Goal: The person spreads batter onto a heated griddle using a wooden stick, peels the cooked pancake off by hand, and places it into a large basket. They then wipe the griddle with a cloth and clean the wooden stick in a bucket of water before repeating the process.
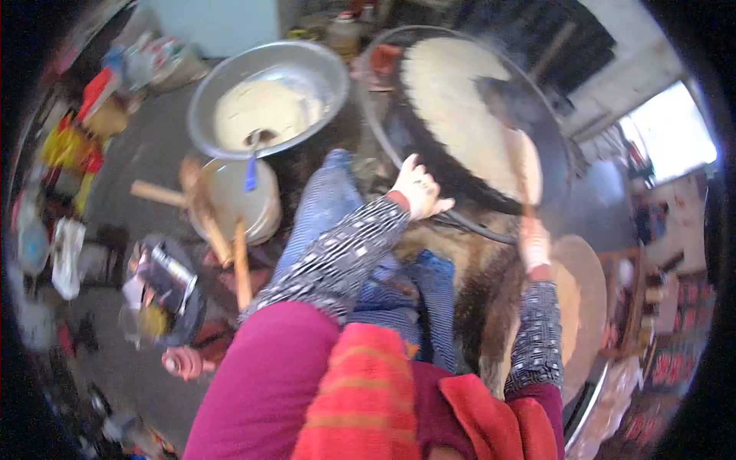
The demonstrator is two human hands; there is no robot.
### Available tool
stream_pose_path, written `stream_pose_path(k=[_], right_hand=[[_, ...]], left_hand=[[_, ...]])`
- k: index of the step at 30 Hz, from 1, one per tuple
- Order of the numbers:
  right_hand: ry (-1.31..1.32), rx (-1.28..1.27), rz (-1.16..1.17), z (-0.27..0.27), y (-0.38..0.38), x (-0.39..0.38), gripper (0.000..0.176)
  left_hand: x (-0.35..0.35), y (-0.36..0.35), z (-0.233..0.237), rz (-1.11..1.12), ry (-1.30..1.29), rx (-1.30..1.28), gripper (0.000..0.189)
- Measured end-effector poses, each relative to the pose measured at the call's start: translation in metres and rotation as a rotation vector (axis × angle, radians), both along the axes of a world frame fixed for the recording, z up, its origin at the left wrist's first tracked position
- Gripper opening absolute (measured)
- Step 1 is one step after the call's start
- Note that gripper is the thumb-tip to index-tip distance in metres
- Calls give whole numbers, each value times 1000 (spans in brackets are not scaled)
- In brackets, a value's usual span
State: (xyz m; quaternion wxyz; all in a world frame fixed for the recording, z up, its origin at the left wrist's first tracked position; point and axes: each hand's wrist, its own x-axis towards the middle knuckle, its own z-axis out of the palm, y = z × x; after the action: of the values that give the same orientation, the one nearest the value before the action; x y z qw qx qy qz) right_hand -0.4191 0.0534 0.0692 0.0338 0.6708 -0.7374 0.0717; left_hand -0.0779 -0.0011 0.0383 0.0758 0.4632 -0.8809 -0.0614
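A wide round griddle (368, 115) carries a large pale sheet of batter (452, 100). My right hand (534, 244) is closed round a wooden-handled scraper (515, 149) at the griddle's near right rim. Its long handle reaches across the batter to a dark, blurred end. My left hand (418, 192) is at the near left rim, fingers apart, with nothing in it. Left of the griddle, a big metal basin (201, 115) holds pale batter (257, 111) and a ladle with a blue handle (251, 175).
A bucket (264, 199) with wooden sticks (217, 241) beside it stands below the basin. Near my right forearm is a round board (594, 284) with a tan round on it. Plastic bags (165, 61) and clutter line the left side. A pink object (184, 363) lies on the floor.
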Motion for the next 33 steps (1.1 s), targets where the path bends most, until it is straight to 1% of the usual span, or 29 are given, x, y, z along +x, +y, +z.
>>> stream_pose_path(k=[2, 4, 6, 8, 9, 10, 12, 13, 14, 16, 18, 19, 20, 21, 22, 23, 24, 26, 27, 28, 30, 31, 32, 33], right_hand=[[-82, 65, -101, -12, 9, 10, 42], [-15, 19, -277, -27, 3, -18, 43], [-69, 18, -314, -1, -4, -7, 43], [-41, -5, -235, -4, -9, -9, 42], [-49, 6, -247, -13, -7, -6, 41], [-31, 79, -219, 5, 10, 23, 38], [18, 155, -117, -28, 32, 24, 36], [-20, 72, -120, -37, 38, 7, 36], [5, 11, -233, -44, 32, -10, 35], [-209, 18, -336, -4, 24, -13, 36], [-322, 97, -310, 24, 17, 4, 36], [-284, 117, -187, 24, 22, 7, 35], [-227, 130, -72, 37, 31, 18, 37], [-160, 34, 44, -13, 23, 2, 40], [-186, 107, -176, -7, 29, 15, 42], [-255, 105, -205, 0, 34, 10, 41], [-302, 138, -384, 3, 23, 2, 39], [-298, 66, -396, 6, 6, -7, 38], [-284, 31, -364, 9, 4, -2, 37], [-273, 3, -329, 11, 1, 7, 36], [-287, 51, -173, 19, 23, 23, 31], [-312, 62, -159, 18, 31, 27, 29], [-340, 86, -140, 12, 38, 27, 28], [-271, 44, -175, -8, 33, 13, 28]], left_hand=[[-34, 18, 3, -32, 38, 205, 63], [-64, 40, 0, -21, 69, 177, 62], [-67, 38, 12, -45, 70, 233, 62], [-63, 32, 10, -73, 49, 174, 59], [-60, 32, 8, -76, 47, 151, 59], [-57, 30, 6, -74, 48, 129, 58], [-52, 28, 11, -86, 25, 124, 60], [-49, 30, 5, -100, 47, 83, 60], [-47, 26, 1, -118, 76, 30, 60], [-41, 23, -4, -126, 52, -47, 57], [-37, 22, 15, -159, 28, 47, 52], [-34, 19, 6, -191, 62, -21, 53], [-28, 15, -3, -214, 107, -90, 54], [-24, 12, -5, -221, 95, -114, 52], [-21, 11, -9, -213, 82, -134, 49], [-15, 8, -14, -222, 108, -145, 47], [-10, 2, -19, -215, 132, -160, 44], [5, -9, -28, -208, 76, -219, 40], [8, -12, -28, -196, 93, -216, 38], [14, -16, -27, -157, 6, -180, 40], [17, -16, -27, -77, 37, -222, 45], [13, -13, -20, -80, -46, -157, 48], [2, -4, -17, -112, -58, -160, 47], [-19, 13, 4, -85, -134, -106, 48]])
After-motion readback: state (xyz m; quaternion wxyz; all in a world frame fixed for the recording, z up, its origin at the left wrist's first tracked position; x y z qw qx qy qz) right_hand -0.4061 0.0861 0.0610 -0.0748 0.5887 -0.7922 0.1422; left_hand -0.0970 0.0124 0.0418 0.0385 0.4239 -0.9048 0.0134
